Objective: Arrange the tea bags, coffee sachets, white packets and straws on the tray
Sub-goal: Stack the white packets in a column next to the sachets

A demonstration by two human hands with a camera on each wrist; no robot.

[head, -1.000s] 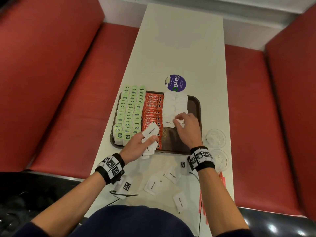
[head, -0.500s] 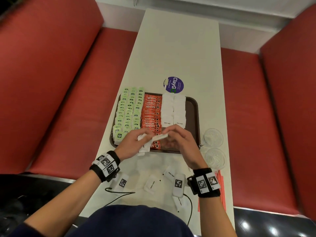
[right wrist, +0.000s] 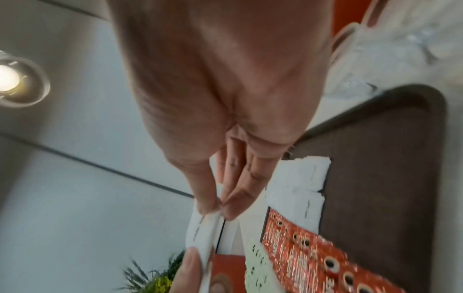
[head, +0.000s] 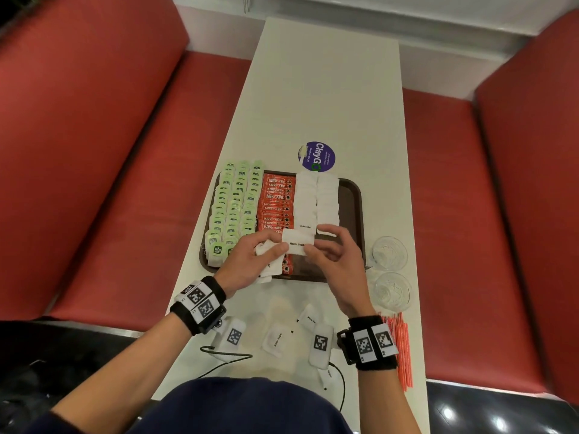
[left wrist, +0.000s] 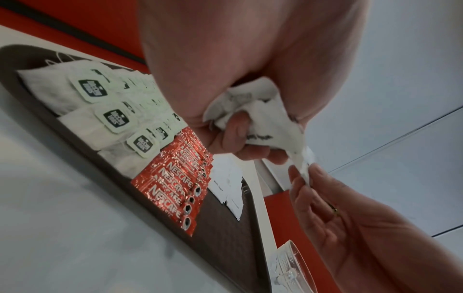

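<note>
Pale green tea bags (head: 235,204) with dark tags, red coffee sachets (head: 277,208) lettered in white, and white packets (head: 318,200) printed black lie on a dark brown tray (head: 354,211). The worktop (head: 319,89) is white; the straws (head: 401,349) look orange-red, though blurred. Wristbands (head: 200,303) carry black-and-white square codes.

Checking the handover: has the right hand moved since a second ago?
Yes. The right hand has drawn back from the white packet rows toward the tray's near edge, pinching a packet.
</note>
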